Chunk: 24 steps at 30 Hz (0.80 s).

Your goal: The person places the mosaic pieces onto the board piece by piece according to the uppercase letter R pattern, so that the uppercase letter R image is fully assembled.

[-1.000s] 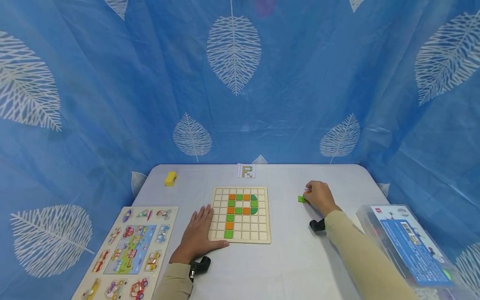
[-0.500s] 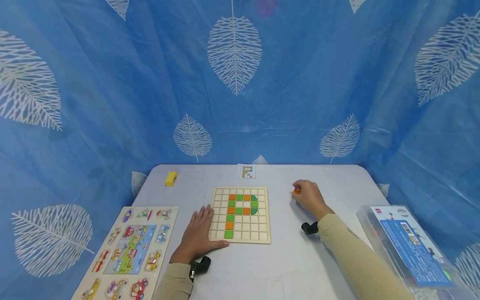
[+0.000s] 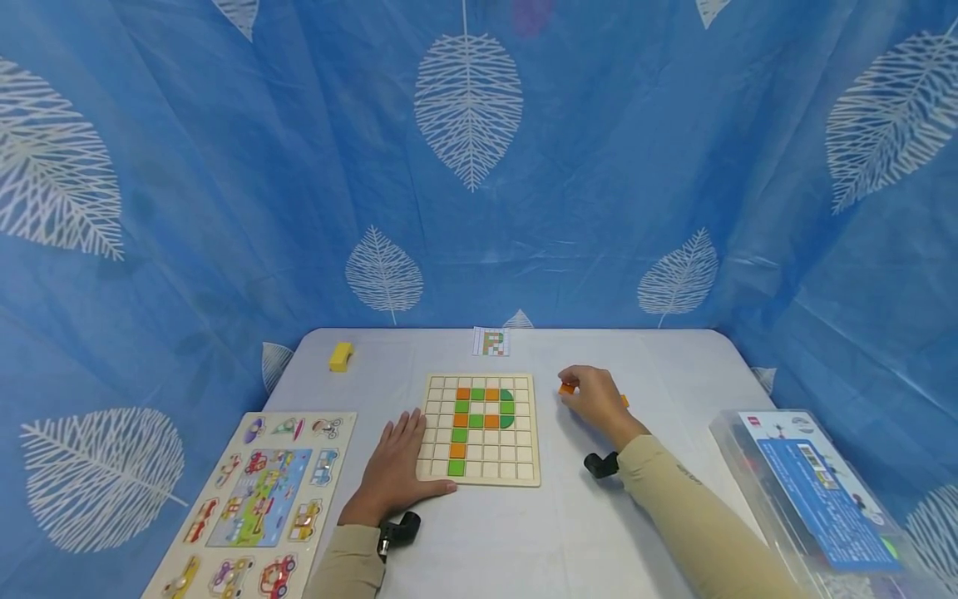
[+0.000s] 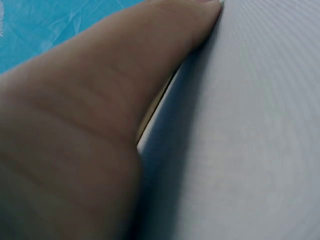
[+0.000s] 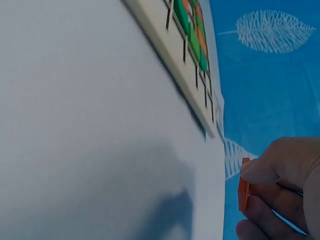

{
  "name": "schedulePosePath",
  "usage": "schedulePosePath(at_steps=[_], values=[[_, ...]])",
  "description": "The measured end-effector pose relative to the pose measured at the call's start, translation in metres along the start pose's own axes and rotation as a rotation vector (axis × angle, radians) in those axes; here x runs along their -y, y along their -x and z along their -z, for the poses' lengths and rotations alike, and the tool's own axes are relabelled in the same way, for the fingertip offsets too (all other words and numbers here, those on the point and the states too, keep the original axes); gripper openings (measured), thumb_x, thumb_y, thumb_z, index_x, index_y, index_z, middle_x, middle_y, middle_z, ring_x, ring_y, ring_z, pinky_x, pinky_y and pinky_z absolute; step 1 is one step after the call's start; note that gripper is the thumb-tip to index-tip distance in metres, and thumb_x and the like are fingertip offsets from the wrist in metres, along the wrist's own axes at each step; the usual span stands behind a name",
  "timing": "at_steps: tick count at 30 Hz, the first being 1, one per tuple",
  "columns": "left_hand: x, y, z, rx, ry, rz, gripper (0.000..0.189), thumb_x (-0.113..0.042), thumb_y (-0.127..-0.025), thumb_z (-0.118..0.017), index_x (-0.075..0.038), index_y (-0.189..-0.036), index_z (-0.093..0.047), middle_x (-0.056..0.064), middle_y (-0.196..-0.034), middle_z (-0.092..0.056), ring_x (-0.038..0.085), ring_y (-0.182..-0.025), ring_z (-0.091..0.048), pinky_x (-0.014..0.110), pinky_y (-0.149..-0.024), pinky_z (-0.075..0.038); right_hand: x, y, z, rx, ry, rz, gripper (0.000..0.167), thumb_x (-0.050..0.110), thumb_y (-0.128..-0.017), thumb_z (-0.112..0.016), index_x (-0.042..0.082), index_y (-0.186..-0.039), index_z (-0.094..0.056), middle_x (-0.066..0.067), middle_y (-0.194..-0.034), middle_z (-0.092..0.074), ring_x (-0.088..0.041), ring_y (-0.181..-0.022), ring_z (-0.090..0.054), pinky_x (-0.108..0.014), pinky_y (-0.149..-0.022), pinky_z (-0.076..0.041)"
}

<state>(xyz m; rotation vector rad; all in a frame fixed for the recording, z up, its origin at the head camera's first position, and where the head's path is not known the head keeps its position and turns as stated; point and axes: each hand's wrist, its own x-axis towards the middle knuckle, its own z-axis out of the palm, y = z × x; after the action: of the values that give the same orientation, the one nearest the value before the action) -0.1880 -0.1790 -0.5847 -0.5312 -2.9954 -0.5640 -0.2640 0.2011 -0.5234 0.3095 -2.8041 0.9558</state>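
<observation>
A wooden grid board (image 3: pixel 512 468) lies on the white table, with orange and green tiles set in its cells in the shape of a P. My left hand (image 3: pixel 394 467) rests along the board's left edge, fingers straight and thumb at its near edge. To the right of the board, my right hand (image 3: pixel 595 401) pinches an orange tile (image 5: pixel 243 187) between thumb and fingers, above the table and apart from the board. Another orange piece (image 3: pixel 624 401) shows just past that hand, mostly hidden by it. The left wrist view shows mainly the thumb (image 4: pixel 165 40) side of my left hand.
A small pattern card (image 3: pixel 491 341) lies behind the board. A yellow block (image 3: pixel 340 357) sits at the back left. At the front left is a vehicle puzzle board (image 3: pixel 327 491). A clear plastic case with a blue label (image 3: pixel 831 499) stands at the right.
My right hand has lifted the orange tile from near a green tile at the right and moved left toward the board. My left hand has stayed in place.
</observation>
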Motion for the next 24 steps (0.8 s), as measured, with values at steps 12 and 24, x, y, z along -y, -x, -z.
schedulePosePath(at_steps=[12, 24], values=[[0.002, 0.001, -0.003, -0.002, -0.005, 0.002, 0.137, -0.092, -0.07, -0.067, -0.001, -0.165, -0.03, 0.014, -0.171, -0.026, 0.034, -0.158, -0.019, 0.052, -0.126, -0.014, 0.026, 0.002, -0.018, 0.023, -0.055, 0.02, 0.032, -0.002, -0.089, -0.081, 0.0, -0.12, -0.077, -0.01, -0.111, -0.076, -0.031, -0.106, -0.07, -0.049, -0.094, -0.058], [0.001, 0.001, -0.001, 0.007, -0.015, -0.001, 0.136, -0.092, -0.071, -0.066, -0.001, -0.165, -0.029, 0.014, -0.171, -0.025, 0.033, -0.158, -0.017, 0.051, -0.127, -0.011, 0.047, 0.009, -0.036, 0.056, -0.134, 0.09, 0.03, -0.003, -0.089, -0.081, 0.0, -0.119, -0.078, -0.008, -0.11, -0.076, -0.03, -0.108, -0.07, -0.047, -0.094, -0.058]])
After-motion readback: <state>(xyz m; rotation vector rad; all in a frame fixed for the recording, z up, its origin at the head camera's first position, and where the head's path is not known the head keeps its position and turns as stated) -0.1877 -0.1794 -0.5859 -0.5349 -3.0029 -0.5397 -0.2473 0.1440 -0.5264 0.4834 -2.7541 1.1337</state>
